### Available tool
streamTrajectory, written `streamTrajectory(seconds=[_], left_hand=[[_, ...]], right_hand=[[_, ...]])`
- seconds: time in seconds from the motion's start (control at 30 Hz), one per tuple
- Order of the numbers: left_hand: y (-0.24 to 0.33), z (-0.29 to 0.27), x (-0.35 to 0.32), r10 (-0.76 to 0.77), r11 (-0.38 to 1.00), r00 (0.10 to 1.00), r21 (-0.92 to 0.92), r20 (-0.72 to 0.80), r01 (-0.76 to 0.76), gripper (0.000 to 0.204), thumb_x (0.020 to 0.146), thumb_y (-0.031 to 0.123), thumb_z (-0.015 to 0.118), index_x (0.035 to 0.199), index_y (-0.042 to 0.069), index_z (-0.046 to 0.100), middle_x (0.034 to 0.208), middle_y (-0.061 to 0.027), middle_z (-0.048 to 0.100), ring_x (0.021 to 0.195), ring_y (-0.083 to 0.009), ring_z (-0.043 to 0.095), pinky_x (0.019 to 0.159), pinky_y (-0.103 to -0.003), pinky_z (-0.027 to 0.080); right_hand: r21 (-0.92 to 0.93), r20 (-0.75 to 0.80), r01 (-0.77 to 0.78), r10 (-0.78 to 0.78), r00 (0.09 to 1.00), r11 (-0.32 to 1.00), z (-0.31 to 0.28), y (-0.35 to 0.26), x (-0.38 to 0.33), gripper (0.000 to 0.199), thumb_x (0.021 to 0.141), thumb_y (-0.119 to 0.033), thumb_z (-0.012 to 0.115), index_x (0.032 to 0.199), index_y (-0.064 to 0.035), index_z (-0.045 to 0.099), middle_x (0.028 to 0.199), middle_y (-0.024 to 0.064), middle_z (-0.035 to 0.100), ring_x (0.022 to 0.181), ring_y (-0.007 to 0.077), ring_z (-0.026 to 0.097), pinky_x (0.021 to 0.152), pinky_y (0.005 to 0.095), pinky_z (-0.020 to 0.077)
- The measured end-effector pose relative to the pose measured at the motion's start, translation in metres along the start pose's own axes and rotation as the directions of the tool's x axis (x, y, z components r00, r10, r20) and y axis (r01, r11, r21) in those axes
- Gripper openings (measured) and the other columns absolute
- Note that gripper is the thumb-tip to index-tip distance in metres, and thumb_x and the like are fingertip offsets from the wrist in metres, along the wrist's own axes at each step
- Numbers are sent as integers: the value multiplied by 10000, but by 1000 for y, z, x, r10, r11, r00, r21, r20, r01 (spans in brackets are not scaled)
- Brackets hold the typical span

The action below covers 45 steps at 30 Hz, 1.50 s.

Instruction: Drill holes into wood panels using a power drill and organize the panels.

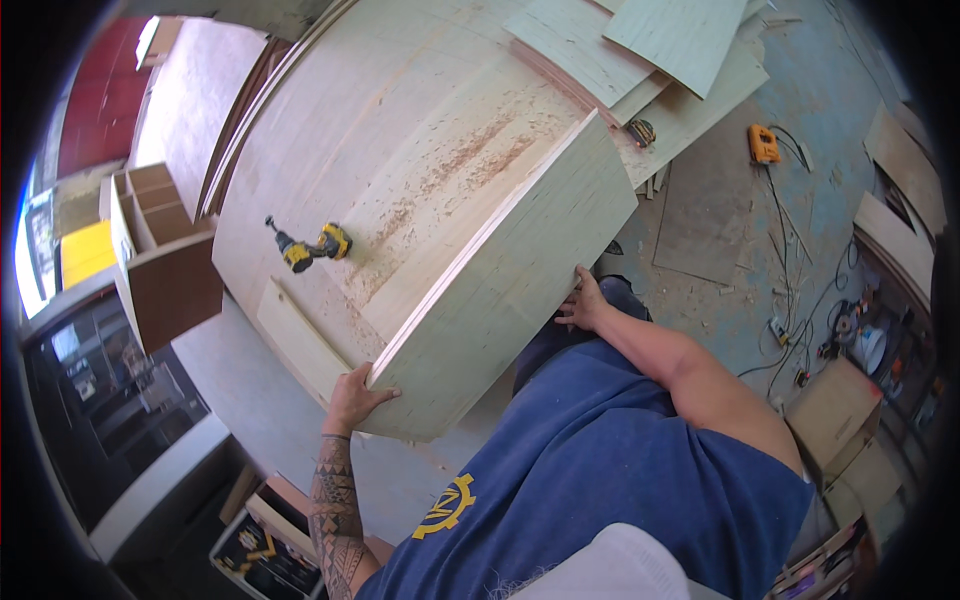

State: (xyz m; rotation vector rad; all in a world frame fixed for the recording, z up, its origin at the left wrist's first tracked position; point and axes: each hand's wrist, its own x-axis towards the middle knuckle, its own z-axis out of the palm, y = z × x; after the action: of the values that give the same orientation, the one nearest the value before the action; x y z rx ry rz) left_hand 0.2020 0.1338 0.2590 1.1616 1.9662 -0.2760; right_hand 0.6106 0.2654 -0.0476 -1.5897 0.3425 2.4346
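Note:
A large pale plywood panel (505, 290) stands on edge against a wide plywood work surface (400, 130). My left hand (356, 397) grips its near lower corner, thumb over the top edge. My right hand (583, 305) presses flat against the panel's right face, fingers spread along its lower edge. A yellow and black cordless drill (310, 247) lies on the work surface, left of the panel and out of reach of both hands.
Loose plywood sheets (640, 45) lie stacked at the far right. An orange power tool (764, 145) and cables rest on the dusty floor. A small shelf unit (155, 250) stands at the left. Cardboard boxes (830, 410) sit at the right.

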Motion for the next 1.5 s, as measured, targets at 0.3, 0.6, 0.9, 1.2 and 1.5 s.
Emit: streamTrajectory(seconds=[0.3, 0.6, 0.9, 1.2, 1.5], left_hand=[[-123, 38, 215, 204, 979, 975, 27, -83, -202, 592, 728, 353, 879, 1167, 17, 666, 1102, -266, 685, 1065, -381, 660, 947, -466, 513], [-143, 55, 330, 166, 985, 984, 63, -62, -162, 612, 792, 390, 799, 1261, 20, 666, 1195, -236, 694, 1159, -368, 648, 1016, -454, 490], [-178, 60, 359, 80, 996, 989, 43, -122, -76, 654, 827, 411, 782, 1344, 47, 617, 1308, -249, 638, 1262, -390, 580, 1080, -473, 447], [-189, 121, 290, 154, 974, 905, -94, -396, -207, 466, 882, 286, 759, 1219, -22, 667, 1223, -246, 655, 1240, -404, 539, 1077, -465, 421], [-54, 311, 203, -428, 827, 868, -497, -254, 263, 793, 918, 293, 719, 1499, -59, 310, 1324, -310, 533, 1130, -390, 567, 976, -482, 480]], right_hand=[[36, -208, 137, -127, 970, 990, 22, 23, 65, 1018, 857, -745, 553, 1548, -46, 290, 1537, 284, 380, 1451, 461, 336, 1196, 668, 99], [-3, -330, 268, -254, 909, 963, 54, 6, 88, 1066, 813, -723, 623, 1589, -99, 242, 1479, 324, 424, 1447, 442, 339, 1212, 633, 11], [-269, -289, 214, -290, 912, 939, 78, -5, 91, 938, 852, -560, 705, 1515, -2, 343, 1466, 299, 467, 1332, 428, 506, 1176, 653, 192], [-957, -285, -13, -933, 219, 289, 94, -109, 65, 1023, 813, -379, 776, 1567, -17, 187, 1552, 289, 325, 1433, 429, 363, 1178, 520, 324], [-988, -112, -147, -872, 476, 46, 31, -225, 57, 1029, 759, -470, 819, 1536, -33, 307, 1492, 248, 457, 1352, 416, 483, 1094, 480, 439]])
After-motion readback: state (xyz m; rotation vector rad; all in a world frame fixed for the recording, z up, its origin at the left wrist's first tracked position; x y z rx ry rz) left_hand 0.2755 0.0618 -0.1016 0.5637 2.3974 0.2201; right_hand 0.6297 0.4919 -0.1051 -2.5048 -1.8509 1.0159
